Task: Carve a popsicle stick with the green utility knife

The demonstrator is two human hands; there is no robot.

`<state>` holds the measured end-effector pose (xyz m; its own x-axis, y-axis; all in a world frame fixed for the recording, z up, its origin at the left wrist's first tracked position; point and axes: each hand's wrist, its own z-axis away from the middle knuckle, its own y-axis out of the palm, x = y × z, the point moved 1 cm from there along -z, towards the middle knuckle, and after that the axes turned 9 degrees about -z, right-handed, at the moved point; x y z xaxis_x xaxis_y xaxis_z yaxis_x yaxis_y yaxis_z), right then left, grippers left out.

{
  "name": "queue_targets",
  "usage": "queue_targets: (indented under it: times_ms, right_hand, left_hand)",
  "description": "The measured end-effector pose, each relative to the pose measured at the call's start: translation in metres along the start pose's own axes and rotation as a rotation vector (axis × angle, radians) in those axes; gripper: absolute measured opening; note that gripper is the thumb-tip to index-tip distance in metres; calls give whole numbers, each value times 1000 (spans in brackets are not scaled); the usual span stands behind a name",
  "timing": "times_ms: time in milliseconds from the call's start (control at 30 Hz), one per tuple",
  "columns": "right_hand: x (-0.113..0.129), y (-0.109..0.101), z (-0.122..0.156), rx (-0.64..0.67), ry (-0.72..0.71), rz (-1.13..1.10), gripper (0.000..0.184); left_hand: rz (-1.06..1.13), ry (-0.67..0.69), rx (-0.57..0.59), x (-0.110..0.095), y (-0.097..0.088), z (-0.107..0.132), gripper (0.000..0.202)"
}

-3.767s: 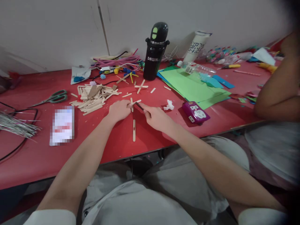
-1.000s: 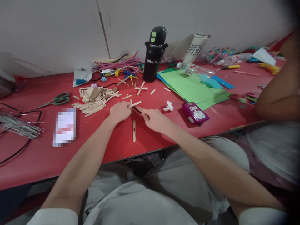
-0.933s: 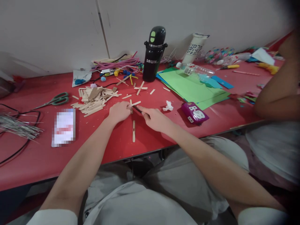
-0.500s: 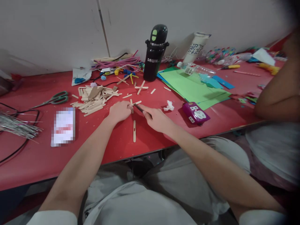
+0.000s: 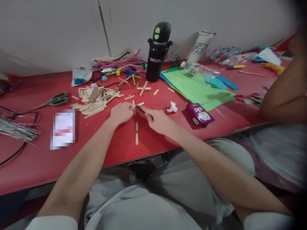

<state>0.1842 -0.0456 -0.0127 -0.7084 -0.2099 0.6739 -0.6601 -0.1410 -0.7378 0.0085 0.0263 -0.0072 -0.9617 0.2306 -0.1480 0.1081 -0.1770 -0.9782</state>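
Observation:
My left hand [image 5: 122, 113] is closed, its fingertips pressing on a wooden craft stick [image 5: 134, 111] against the table. My right hand [image 5: 158, 120] grips a dark, slim tool that looks like a craft knife [image 5: 141, 110]. Its tip meets the stick beside my left fingertips, though the exact contact is too small to make out. Another craft stick [image 5: 140, 104] lies just behind, angled to the right. Nearer to me rests a craft stick with a slot [image 5: 136, 137] in its middle. Joined sticks [image 5: 144, 88] form a cross farther back.
A pile of craft sticks [image 5: 96, 99], green scissors [image 5: 57, 99] and a phone-like blurred rectangle [image 5: 62, 129] lie left. Behind stands a black bottle [image 5: 155, 54]. To the right are crumpled tissue [image 5: 172, 107], a purple power socket [image 5: 199, 115], green paper [image 5: 192, 84] and another person's arm [image 5: 284, 86].
The whole view has shifted slightly. Both hands keep nearly the same place and grip, with the tool's tip still at the stick.

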Motion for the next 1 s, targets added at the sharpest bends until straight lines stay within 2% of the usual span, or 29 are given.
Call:
queue_targets:
  times_ms: [500,1000]
  right_hand:
    - [5,-3,2,35,16,17,58]
    - [13,-4,4,64,24,127,61]
  left_hand:
    - [-39,12,-18,1,3,-2,30]
    - [-33,12,-10,1,2,0,31]
